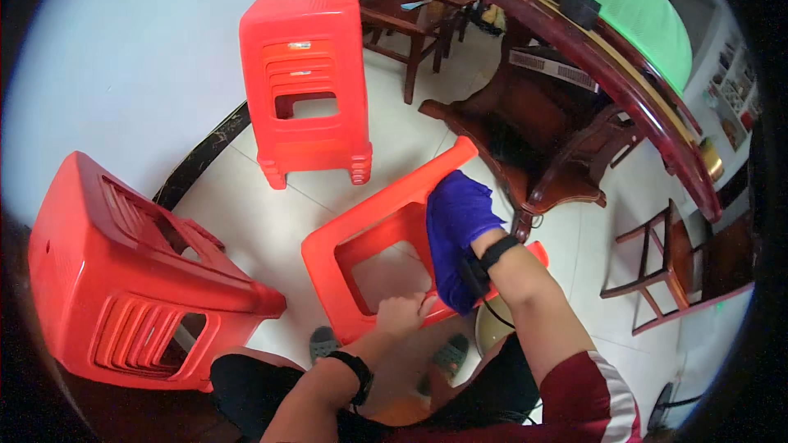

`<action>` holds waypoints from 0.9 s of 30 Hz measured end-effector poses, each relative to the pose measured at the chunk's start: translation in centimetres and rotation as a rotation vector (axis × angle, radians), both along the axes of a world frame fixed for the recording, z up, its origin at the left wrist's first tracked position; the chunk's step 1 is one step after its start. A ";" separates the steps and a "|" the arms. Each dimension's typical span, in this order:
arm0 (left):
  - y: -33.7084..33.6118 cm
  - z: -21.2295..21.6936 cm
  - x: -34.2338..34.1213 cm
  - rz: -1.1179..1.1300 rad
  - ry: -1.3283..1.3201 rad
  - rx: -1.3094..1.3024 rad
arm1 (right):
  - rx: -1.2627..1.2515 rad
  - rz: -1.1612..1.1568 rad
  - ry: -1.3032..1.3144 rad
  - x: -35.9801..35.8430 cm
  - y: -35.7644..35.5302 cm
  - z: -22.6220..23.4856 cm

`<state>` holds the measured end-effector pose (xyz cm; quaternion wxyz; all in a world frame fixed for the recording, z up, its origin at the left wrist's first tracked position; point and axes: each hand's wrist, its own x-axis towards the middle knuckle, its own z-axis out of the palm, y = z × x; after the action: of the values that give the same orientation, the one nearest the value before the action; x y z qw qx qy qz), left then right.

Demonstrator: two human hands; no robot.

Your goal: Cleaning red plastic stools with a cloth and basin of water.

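Note:
A red plastic stool (332,275) is tipped over in front of my knees, its legs pointing away to the right. My left hand (401,314) is closed on the stool's near edge, thumb uppermost. A blue-purple cloth (460,205) lies bunched against the stool's leg side and hangs over its near edge. My right hand (486,238) holds this cloth against the stool; the folds hide its fingers. Dark bands circle both my wrists, and a black device with a cable sits at the right one.
Stacked red stools (308,29) stand upright by the wall, and another red stool stack (70,279) is at the left. A dark wooden armchair (542,115) is beyond the cloth. A round table (624,86) bears a green mesh cover (632,8). Behind my right arm is a bucket-like vessel (491,328).

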<state>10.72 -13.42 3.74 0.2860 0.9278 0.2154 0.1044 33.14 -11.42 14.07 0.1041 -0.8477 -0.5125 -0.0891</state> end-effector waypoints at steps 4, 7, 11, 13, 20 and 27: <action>0.1 0.2 0.9 0.084 0.024 0.002 | -0.014 -0.110 0.105 -0.4 0.4 0.2; 0.1 0.6 0.6 0.120 0.045 -0.002 | -0.052 -0.051 0.111 -3.4 -2.9 3.3; -0.1 0.5 0.9 0.115 0.037 -0.054 | 0.058 0.102 -0.047 -4.4 -9.0 2.1; -0.2 0.6 0.3 0.118 0.063 -0.057 | -0.083 0.011 0.084 -6.0 -10.8 3.3; 0.2 -0.2 0.0 0.035 0.074 -0.037 | -0.162 0.084 -0.201 -10.2 -11.4 5.4; 0.8 0.7 0.0 -0.015 0.068 0.014 | -0.128 0.116 -0.530 -4.8 -6.3 0.4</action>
<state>10.76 -12.59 4.41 0.2730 0.9344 0.2173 0.0720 28.35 -17.68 14.47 -0.0827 -0.7689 -0.5741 -0.2691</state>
